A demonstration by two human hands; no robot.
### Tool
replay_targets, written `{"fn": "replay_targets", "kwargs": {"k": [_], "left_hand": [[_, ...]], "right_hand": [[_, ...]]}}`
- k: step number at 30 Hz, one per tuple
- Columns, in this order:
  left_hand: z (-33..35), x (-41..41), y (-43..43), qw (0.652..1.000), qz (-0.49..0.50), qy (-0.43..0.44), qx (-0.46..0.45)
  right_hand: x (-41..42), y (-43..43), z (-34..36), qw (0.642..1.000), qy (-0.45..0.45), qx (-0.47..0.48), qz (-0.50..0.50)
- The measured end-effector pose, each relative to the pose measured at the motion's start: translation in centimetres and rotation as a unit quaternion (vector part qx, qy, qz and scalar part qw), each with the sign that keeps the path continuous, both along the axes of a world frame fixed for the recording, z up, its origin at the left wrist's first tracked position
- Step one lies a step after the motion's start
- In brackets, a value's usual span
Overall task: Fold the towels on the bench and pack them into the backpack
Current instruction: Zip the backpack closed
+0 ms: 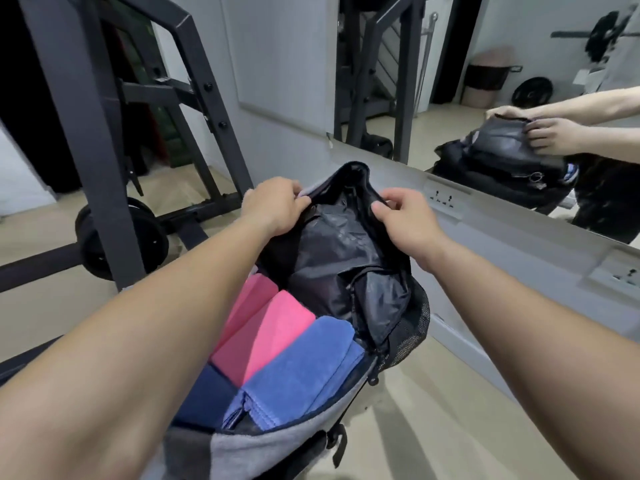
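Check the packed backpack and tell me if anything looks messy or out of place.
Nothing much stands out. The pink towels and blue towel sit folded inside the backpack, whose mouth the left hand and right hand grip open. Only the blue towel's near hem bunches against the zipper, where it might snag.

The grey fabric backpack [263, 445] lies open at centre. In its near end: two pink folded towels [277, 327] side by side, the blue terry towel [311, 368] right of them, the navy folded towel [204, 393] on their near left. The left hand [273, 206] and right hand [405, 220] grip the far rim, one per side. The black steel rack [86, 133] stands behind left; the wall mirror [519, 64], behind right.
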State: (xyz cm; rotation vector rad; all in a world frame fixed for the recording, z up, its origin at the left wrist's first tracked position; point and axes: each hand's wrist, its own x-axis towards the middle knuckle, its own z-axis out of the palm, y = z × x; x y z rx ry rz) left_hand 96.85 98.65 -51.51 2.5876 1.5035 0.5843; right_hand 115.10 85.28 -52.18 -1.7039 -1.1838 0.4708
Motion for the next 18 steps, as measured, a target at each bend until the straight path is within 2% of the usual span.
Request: {"fn": "replay_targets", "kwargs": {"k": [5, 8, 12, 16, 18], "left_hand": [[2.5, -9.0, -2.8, 0.998, 0.014, -0.060, 0.027], [2.6, -15.7, -5.7, 0.997, 0.023, -0.065, -0.038], [0.7, -22.9, -10.2, 0.995, 0.043, -0.049, -0.079], [-2.3, -27.8, -14.9, 0.993, 0.078, -0.027, -0.082], [-3.5, -28.7, -17.3, 0.992, 0.082, -0.009, -0.092]], "right_hand": [[-6.7, -3.6, 5.5, 0.995, -0.020, 0.064, 0.080], [-11.9, -5.7, 5.9, 0.987, -0.068, 0.063, 0.134], [-19.5, -8.8, 2.1, 0.962, -0.200, -0.006, 0.184], [-26.1, -11.7, -4.9, 0.907, -0.379, -0.091, 0.161], [-27.7, -13.0, -7.1, 0.900, -0.396, -0.105, 0.148]]}}
